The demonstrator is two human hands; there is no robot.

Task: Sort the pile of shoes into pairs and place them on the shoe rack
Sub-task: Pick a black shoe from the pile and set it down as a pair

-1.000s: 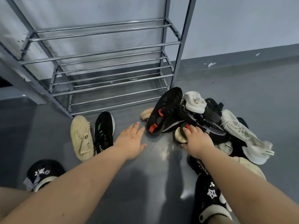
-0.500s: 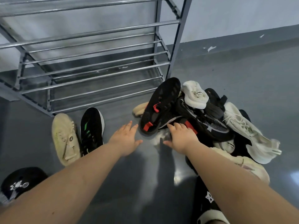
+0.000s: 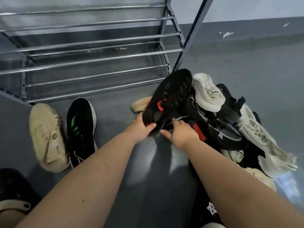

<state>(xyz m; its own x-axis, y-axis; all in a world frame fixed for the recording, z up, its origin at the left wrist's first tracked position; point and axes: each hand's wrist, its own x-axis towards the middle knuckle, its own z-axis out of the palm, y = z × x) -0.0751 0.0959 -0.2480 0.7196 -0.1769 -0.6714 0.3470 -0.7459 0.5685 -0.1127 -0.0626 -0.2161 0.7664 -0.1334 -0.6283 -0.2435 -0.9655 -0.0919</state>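
The left hand (image 3: pixel 139 129) is gripping the near end of the black shoe (image 3: pixel 167 99) on the pile, while the right hand (image 3: pixel 182 134), fingers loosely spread, is touching it.

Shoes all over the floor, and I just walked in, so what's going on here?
A person is sorting a pile of shoes beside a metal shoe rack. The left hand grips the near end of a black shoe with red accents that lies sole up on the pile, while the right hand reaches in just beside it. A beige shoe and a black shoe with green stripes lie side by side on the floor in front of the rack, whose visible shelves hold no shoes.
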